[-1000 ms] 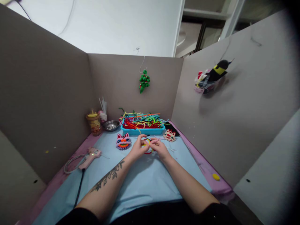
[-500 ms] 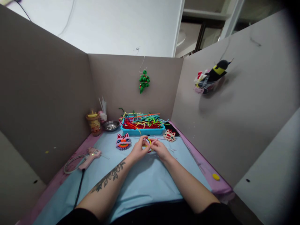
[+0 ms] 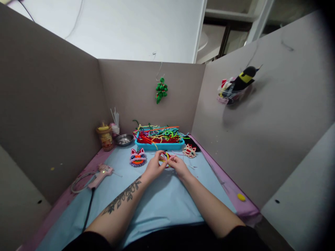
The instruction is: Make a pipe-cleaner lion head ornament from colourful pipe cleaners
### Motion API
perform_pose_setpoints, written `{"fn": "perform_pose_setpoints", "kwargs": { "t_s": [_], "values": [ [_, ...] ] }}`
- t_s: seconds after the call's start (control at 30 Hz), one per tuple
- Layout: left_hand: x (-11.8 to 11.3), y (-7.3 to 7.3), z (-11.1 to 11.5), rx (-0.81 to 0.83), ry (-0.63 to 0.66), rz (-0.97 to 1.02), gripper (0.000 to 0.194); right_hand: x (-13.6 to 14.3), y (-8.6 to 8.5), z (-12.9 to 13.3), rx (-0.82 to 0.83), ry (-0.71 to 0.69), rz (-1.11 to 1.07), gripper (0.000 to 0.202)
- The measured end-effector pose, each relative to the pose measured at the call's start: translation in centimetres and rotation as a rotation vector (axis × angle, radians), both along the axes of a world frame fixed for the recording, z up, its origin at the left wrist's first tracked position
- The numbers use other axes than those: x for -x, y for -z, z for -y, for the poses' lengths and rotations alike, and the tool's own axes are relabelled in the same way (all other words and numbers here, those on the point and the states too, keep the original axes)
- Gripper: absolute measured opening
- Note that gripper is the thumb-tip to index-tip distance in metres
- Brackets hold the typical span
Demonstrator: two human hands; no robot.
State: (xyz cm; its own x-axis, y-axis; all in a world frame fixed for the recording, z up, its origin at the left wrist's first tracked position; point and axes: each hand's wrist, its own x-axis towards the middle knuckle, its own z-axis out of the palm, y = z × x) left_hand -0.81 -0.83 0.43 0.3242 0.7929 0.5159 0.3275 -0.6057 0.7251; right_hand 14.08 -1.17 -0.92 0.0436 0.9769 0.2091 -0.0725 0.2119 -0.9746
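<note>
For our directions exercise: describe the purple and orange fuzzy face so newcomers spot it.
Find the blue rectangular tray of colourful fuzzy stems. In front of its left end, beside the left hand, is the purple and orange fuzzy face; the cream and red fuzzy face farther right lacks its orange mouth.

Fingers (image 3: 158,154) partly cover the yellow strand (image 3: 168,156), apparently hiding its ends.

so compared to a second ago the left hand (image 3: 156,165) has edged in toward the right hand (image 3: 179,165), fingertips closer together now, and the red and yellow loop (image 3: 168,156) they're pinching doesn't hang as far below the fingers anymore
</note>
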Motion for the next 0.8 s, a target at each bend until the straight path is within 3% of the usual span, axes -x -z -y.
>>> {"fn": "perform_pose_setpoints", "kwargs": {
  "t_s": [0.13,0.23,0.8],
  "values": [
    [0.23,-0.02,-0.29,-0.143,-0.156,-0.031,0.044,0.06,0.04,-0.13,0.028,0.037,-0.043,0.030],
    [0.36,0.10,-0.62,-0.160,-0.221,-0.041,0.042,0.10,0.11,-0.25,0.035,0.065,-0.097,0.033],
    [-0.27,0.02,-0.32,0.179,0.000,0.193,0.049,0.08,0.35,-0.30,-0.008,0.072,-0.139,0.032]
  ]
}}
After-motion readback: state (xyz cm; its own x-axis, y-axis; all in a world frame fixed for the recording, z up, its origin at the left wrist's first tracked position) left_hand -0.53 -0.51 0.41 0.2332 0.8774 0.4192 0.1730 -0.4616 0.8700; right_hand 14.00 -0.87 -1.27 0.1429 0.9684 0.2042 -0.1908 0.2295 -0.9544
